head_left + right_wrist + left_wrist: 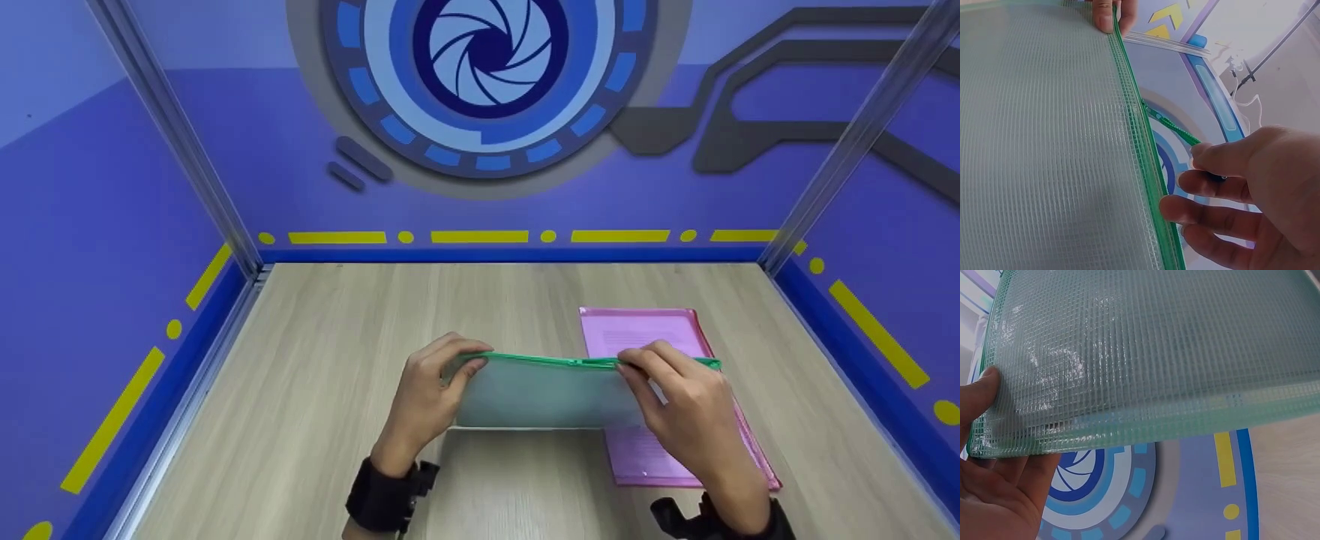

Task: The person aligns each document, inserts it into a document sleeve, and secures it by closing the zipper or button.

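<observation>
A translucent mesh zipper pouch point(540, 394) with a green zipper edge is held up above the table, zipper side on top. At its upper left corner, my left hand point(424, 405) pinches the edge between thumb and fingers. The left wrist view shows the left thumb point(983, 395) pressed on the grid-patterned face. My right hand point(690, 397) is at the right part of the zipper, pinching the green pull cord point(1179, 129) between thumb and forefinger. Its other fingers lie along the zipper edge. The slider point(576, 363) sits near the middle of the zipper.
A pink zipper pouch point(637, 324) with a printed sheet inside lies flat on the wooden table point(337, 337), partly behind the green pouch and right hand. Blue printed panels point(247, 150) with metal corner posts enclose the table at the back and sides.
</observation>
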